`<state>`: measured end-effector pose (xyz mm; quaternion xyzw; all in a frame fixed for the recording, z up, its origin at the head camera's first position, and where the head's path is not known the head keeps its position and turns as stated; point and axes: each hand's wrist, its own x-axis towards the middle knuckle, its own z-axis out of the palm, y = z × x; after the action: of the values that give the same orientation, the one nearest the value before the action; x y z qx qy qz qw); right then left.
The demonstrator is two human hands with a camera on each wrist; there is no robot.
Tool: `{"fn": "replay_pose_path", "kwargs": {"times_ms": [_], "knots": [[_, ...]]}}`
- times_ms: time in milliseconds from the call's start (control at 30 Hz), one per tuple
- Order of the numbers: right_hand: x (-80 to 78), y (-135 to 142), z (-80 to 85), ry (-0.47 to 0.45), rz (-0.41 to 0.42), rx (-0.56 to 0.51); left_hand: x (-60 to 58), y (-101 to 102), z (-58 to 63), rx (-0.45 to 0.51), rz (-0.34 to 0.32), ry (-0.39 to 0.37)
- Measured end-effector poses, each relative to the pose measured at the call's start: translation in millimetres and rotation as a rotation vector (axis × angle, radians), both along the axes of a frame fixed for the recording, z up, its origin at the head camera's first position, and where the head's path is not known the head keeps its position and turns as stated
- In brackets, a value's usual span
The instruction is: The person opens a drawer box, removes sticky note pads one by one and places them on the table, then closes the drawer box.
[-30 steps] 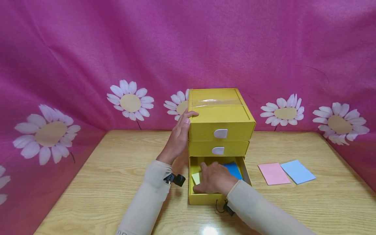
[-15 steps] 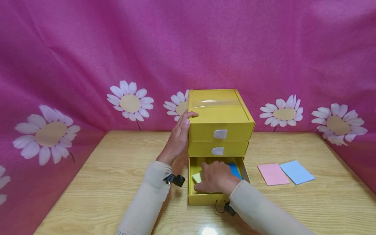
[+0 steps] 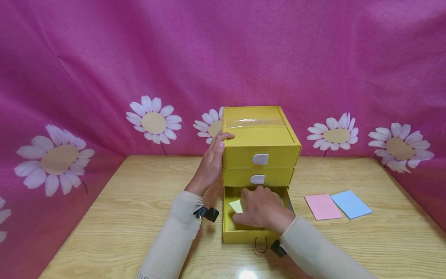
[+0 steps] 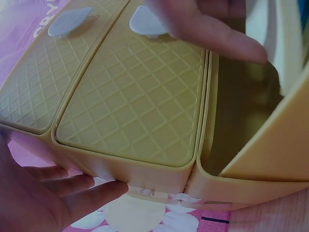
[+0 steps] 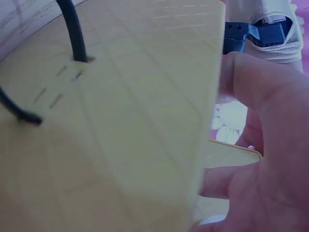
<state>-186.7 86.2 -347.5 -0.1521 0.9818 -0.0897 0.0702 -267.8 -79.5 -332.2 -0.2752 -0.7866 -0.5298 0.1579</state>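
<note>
A yellow three-drawer box [image 3: 259, 135] stands on the table, its bottom drawer [image 3: 240, 237] pulled out. My left hand [image 3: 209, 162] rests against the box's left side, its fingertips over the top edge; in the left wrist view its fingers are extended along the side. Inside the bottom drawer, my right hand [image 3: 263, 207] holds a pale yellow sticky note pad [image 3: 236, 206], which is tilted; the fingertips are partly hidden. A sliver of blue [image 4: 305, 12] shows beyond that pad in the left wrist view. The drawer front hides most of the right hand's grip in the right wrist view.
Pink [image 3: 323, 206] and light blue [image 3: 351, 204] sticky note pads lie on the table [image 3: 115, 224], right of the box. The upper two drawers are closed, with white tabs. A black cord loop [image 3: 260, 250] hangs from the bottom drawer front. Behind hangs a magenta daisy cloth [image 3: 278, 54].
My right hand has shifted right and slightly back in the drawer. The pale yellow pad has moved with it and shows more, while the blue pad is now mostly covered. My left hand stays put.
</note>
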Motion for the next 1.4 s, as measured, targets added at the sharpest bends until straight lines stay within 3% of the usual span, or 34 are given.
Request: {"fn": "replay_pose_path", "kwargs": {"times_ms": [467,833,1100,1333,1400], "knots": [[13.9,12,7.2,0.072,-0.019,-0.032,0.8,1,1.2,-0.02,0.022,-0.008],[25.7,29,13.5,0.147,-0.031,-0.081,-1.4,0,-0.1,-0.006,0.01,0.027],[31.5,43,15.9,0.176,-0.046,-0.09,-1.0,1,0.0,-0.015,0.014,-0.012],[36.3,56,14.9,0.16,-0.086,-0.109,33.6,4,33.9,0.003,-0.006,-0.068],[37.3,60,15.0,0.155,-0.096,-0.106,33.4,5,33.6,0.003,-0.007,-0.067]]}}
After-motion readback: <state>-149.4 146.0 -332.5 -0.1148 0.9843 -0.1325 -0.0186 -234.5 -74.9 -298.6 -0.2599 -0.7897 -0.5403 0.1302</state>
